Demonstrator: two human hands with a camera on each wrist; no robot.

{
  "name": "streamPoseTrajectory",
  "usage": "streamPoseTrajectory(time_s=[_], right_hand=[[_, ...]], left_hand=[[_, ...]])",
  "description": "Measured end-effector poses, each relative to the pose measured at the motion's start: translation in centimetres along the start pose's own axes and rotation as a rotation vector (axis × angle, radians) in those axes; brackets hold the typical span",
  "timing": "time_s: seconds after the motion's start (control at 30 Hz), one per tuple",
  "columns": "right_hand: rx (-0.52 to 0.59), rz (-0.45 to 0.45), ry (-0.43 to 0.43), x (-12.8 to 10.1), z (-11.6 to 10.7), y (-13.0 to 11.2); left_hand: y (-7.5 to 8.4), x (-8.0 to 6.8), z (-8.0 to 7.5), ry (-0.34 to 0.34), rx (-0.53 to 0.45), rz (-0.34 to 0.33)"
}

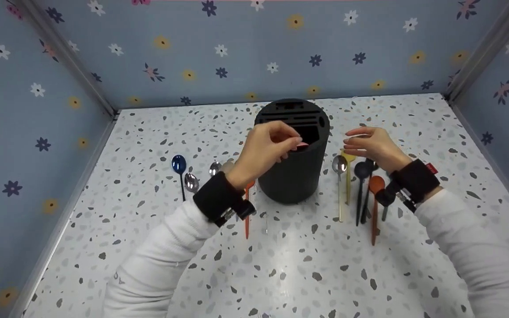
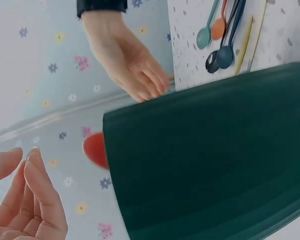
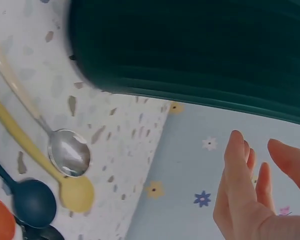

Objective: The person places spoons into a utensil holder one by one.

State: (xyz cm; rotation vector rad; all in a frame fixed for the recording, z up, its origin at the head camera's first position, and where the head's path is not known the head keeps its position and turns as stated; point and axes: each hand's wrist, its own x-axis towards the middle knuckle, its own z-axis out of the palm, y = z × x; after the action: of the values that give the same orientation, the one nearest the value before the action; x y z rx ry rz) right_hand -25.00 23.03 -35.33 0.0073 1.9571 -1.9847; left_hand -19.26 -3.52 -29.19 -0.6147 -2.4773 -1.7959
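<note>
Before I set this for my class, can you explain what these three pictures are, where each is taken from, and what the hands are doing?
There is no machine here: a person in white sleeves works with bare hands. The wide picture comes from a head-worn camera; the other two come from cameras strapped to each wrist. On the speckled white table stands a dark round plastic cutlery holder, with loose spoons on both sides, among them a shiny blue spoon and a yellow spoon. The left hand is at the holder's top by a pink-red spoon tip; whether it pinches it is unclear. The right hand hovers open and holds nothing.
</note>
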Motion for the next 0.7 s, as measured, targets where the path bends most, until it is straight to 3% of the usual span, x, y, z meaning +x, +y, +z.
streamPoseTrajectory(time_s=[0.27,0.7], right_hand=[[-0.07,0.079,0.002,0.9,-0.7,3.6],[-0.22,0.099,0.062,1.9,-0.9,8.4]], left_hand=[[-2.2,-2.7,1.4,-0.069,0.028,0.036],[-7.6,-4.6,3.8,-0.214,0.012,-0.048]])
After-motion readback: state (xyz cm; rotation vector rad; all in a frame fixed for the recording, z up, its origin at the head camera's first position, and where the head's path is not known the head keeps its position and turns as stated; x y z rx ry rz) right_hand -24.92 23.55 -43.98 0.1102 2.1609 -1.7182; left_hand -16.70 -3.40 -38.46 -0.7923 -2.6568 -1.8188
